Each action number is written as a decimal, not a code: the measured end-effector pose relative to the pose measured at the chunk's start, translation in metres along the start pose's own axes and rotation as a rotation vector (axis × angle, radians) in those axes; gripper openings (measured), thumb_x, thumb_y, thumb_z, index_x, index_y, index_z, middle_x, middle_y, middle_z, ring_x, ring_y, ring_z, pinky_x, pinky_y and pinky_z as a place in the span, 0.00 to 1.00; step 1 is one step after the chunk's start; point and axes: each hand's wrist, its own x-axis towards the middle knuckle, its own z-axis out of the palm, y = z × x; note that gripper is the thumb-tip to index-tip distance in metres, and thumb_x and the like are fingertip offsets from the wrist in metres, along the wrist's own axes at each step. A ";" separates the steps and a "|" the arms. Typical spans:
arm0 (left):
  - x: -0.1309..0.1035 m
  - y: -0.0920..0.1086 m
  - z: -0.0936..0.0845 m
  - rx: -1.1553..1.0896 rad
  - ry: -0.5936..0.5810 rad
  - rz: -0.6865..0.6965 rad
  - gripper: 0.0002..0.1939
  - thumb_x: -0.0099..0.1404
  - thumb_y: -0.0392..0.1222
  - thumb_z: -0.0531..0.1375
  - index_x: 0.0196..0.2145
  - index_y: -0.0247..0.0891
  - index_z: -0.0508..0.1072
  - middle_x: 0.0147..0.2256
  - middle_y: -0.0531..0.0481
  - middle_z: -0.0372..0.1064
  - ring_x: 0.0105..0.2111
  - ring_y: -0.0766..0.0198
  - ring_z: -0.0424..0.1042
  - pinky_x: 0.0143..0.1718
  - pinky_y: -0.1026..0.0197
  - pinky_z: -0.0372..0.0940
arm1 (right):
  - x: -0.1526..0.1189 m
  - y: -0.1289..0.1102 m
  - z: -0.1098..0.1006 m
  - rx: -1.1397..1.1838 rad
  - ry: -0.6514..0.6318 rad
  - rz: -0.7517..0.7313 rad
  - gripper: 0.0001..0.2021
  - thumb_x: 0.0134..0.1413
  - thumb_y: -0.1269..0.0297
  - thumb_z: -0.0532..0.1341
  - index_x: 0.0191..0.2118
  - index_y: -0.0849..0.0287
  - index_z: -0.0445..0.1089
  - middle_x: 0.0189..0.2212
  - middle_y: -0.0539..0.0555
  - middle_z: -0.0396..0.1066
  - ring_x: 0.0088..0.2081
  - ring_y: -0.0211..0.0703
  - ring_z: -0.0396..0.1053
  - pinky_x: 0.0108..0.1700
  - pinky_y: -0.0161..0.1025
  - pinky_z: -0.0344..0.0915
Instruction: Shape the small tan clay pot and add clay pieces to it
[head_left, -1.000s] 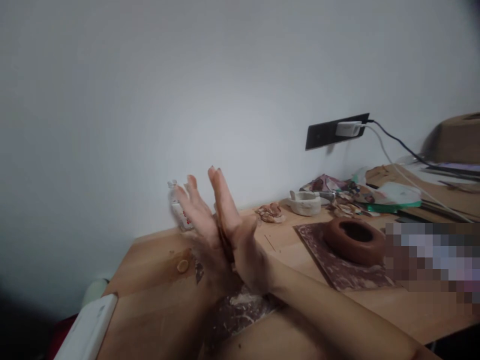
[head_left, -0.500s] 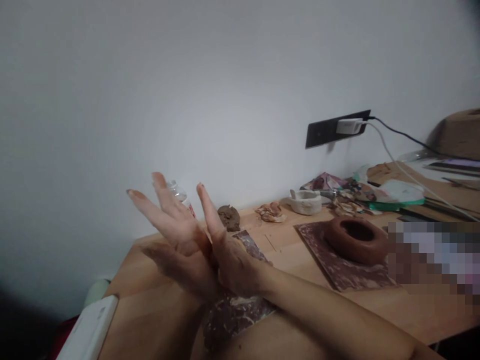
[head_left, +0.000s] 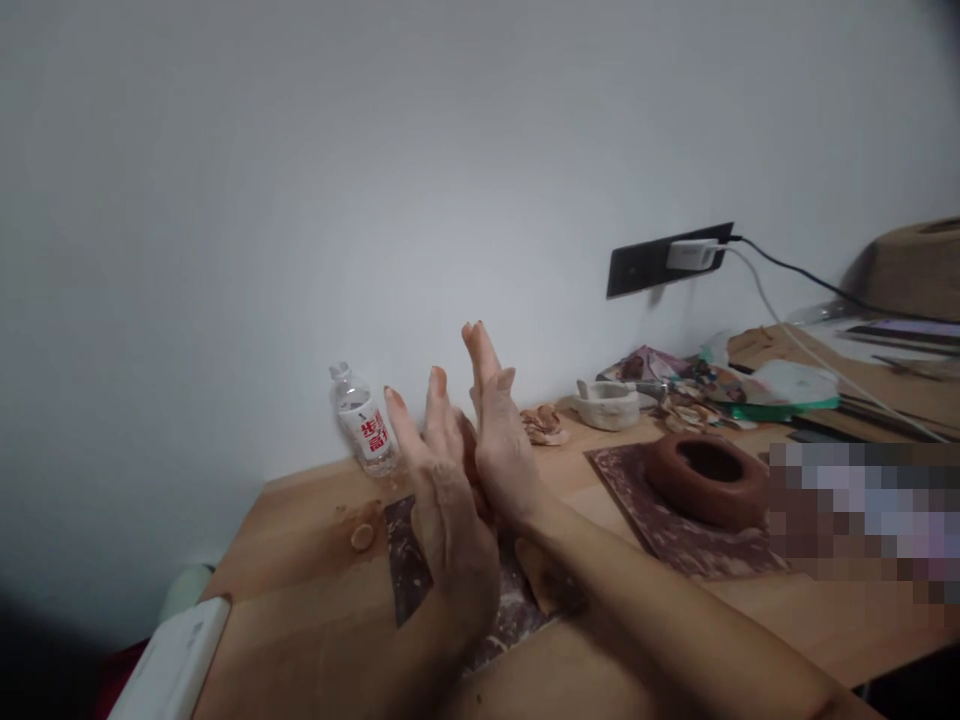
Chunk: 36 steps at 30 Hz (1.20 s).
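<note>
bottle label [head_left: 370, 430]: red characters, too small to read surely | white slab [head_left: 172, 660]: grey marking, illegible

A bottle [head_left: 367, 430] stands near the wooden worktop's [head_left: 300, 590] back left corner, a pale bowl [head_left: 609, 412] along its back edge; marbled boards [head_left: 656, 525] lie farther forward.

A reddish-brown piece of clay [head_left: 470, 455] sits between the facing palms of the left hand [head_left: 446, 500] and right hand [head_left: 510, 455]; only a narrow, darkish strip of it shows, running upright and leaning slightly far-left; its full shape is hidden; it is held above the streaked dark-red board [head_left: 406, 560].
</note>
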 end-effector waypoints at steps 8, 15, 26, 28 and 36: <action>0.013 -0.012 -0.005 -0.176 0.032 -0.152 0.29 0.72 0.50 0.46 0.66 0.43 0.44 0.64 0.43 0.54 0.60 0.63 0.61 0.58 0.59 0.60 | 0.004 0.008 0.002 -0.111 0.141 0.074 0.41 0.58 0.36 0.38 0.68 0.60 0.45 0.66 0.60 0.48 0.68 0.48 0.42 0.66 0.56 0.40; 0.040 0.013 -0.015 -0.307 0.034 -0.175 0.30 0.71 0.52 0.42 0.66 0.36 0.46 0.63 0.39 0.56 0.60 0.58 0.61 0.60 0.58 0.58 | 0.007 -0.006 -0.011 -0.399 -0.294 -0.173 0.37 0.62 0.40 0.33 0.68 0.58 0.40 0.69 0.54 0.36 0.69 0.45 0.31 0.67 0.56 0.31; 0.051 0.038 -0.025 -0.172 0.078 -0.017 0.30 0.70 0.57 0.39 0.65 0.46 0.51 0.66 0.53 0.49 0.66 0.65 0.47 0.65 0.53 0.41 | -0.028 -0.031 0.010 -1.105 -0.728 -0.523 0.42 0.59 0.45 0.53 0.65 0.78 0.44 0.66 0.73 0.41 0.68 0.59 0.34 0.66 0.61 0.40; 0.048 0.036 -0.022 -0.178 0.065 -0.043 0.31 0.69 0.59 0.39 0.64 0.46 0.52 0.66 0.54 0.51 0.65 0.64 0.48 0.65 0.54 0.43 | -0.025 -0.030 0.009 -1.112 -0.682 -0.492 0.41 0.61 0.48 0.52 0.66 0.78 0.42 0.67 0.73 0.38 0.68 0.57 0.33 0.66 0.58 0.41; 0.045 0.041 -0.023 -0.153 0.039 0.071 0.30 0.69 0.60 0.36 0.65 0.51 0.49 0.66 0.58 0.49 0.66 0.69 0.44 0.65 0.57 0.39 | -0.037 -0.036 0.009 -1.259 -0.725 -0.498 0.47 0.57 0.40 0.49 0.65 0.83 0.43 0.65 0.77 0.36 0.67 0.68 0.34 0.63 0.69 0.41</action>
